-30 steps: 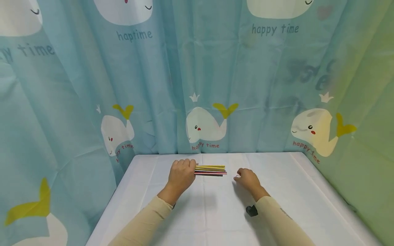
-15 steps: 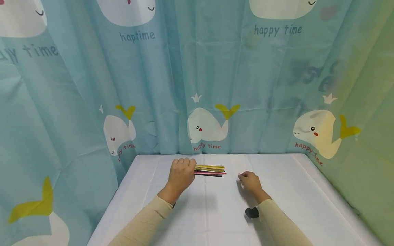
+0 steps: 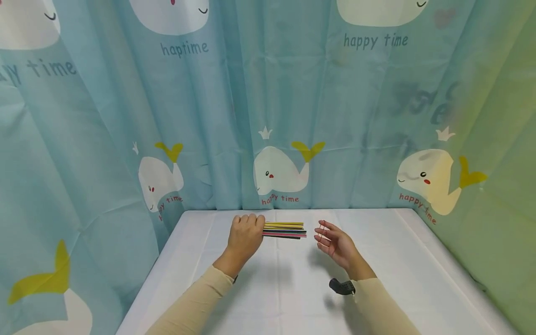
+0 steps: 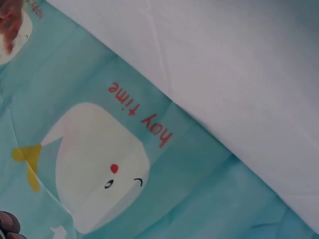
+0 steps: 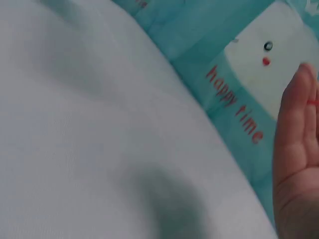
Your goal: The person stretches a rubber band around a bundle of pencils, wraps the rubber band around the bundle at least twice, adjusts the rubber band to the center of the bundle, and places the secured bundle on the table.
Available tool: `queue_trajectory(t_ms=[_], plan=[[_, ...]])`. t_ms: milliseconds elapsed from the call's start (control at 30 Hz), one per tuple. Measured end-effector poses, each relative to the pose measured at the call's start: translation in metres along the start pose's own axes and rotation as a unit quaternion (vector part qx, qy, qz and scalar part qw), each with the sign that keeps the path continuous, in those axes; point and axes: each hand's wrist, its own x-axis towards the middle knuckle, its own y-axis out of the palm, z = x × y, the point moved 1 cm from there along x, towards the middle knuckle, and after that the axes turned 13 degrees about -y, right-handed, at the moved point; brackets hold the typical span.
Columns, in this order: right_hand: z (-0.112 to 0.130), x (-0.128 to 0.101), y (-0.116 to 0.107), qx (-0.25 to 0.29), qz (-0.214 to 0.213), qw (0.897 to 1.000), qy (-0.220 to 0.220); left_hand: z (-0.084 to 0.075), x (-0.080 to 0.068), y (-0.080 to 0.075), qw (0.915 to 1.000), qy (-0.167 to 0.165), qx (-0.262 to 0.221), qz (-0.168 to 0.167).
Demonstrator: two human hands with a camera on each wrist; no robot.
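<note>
My left hand [image 3: 245,234] grips one end of a bundle of thin coloured sticks [image 3: 285,230], yellow, black and red, held level just above the white table [image 3: 289,293] near its far edge. The sticks' free ends point right, toward my right hand [image 3: 333,242]. That hand is raised off the table a short way from the stick tips, palm turned left and fingers spread. A thin red rubber band [image 3: 321,231] is stretched across its fingers. The right wrist view shows the edge of this hand [image 5: 295,164] with a bit of the red band [image 5: 312,102] on a finger.
A blue curtain [image 3: 268,116] printed with white whales hangs close behind and to the left of the table, and a green one [image 3: 498,195] stands to the right. A black wrist camera [image 3: 341,286] sits on my right forearm.
My right hand has lifted off the table and spread its fingers, stretching the red band it was pinching. The left hand and the sticks have risen slightly.
</note>
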Motion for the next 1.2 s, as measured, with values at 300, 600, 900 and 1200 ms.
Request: queue_trajectory(t_ms=[300,600,900,1200], plan=[[0.013,-0.006,0.026,-0.238,0.085,0.966,-0.057,0.004,0.004,-0.003,0.9996,-0.003,0.006,0.029],[0.021,-0.014,0.044,-0.323,0.183,0.926,-0.073,0.004,0.001,-0.002,0.9997,0.013,-0.005,0.02],[0.026,-0.018,0.064,-0.324,0.214,0.918,-0.084,0.0,0.0,-0.004,0.9996,0.023,-0.01,-0.01],[0.012,-0.024,0.083,-0.193,0.221,0.951,-0.1,-0.005,0.004,-0.007,0.9984,0.025,-0.037,-0.033]])
